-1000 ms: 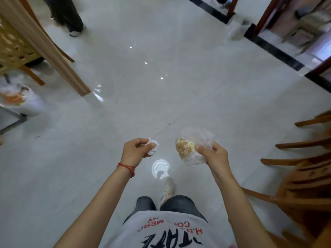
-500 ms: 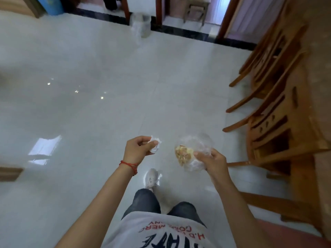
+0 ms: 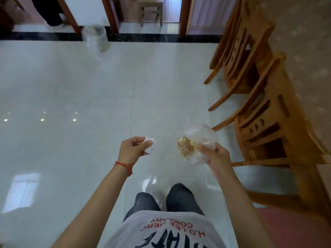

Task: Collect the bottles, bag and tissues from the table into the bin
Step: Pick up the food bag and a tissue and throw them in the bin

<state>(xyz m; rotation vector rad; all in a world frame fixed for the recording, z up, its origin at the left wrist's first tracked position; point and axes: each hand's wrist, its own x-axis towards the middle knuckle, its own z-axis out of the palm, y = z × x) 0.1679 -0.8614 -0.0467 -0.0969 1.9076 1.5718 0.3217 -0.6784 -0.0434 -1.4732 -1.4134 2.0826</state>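
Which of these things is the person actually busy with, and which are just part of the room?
Part of the job:
tissue in the left hand
bag in the right hand
bin ahead

Just there:
chairs
stool

View's swung round, so the bin [image 3: 95, 37] now sits dead ahead at 12 o'clock, way closer than before. The wooden chairs [image 3: 258, 97] now fill the 3 o'clock side.
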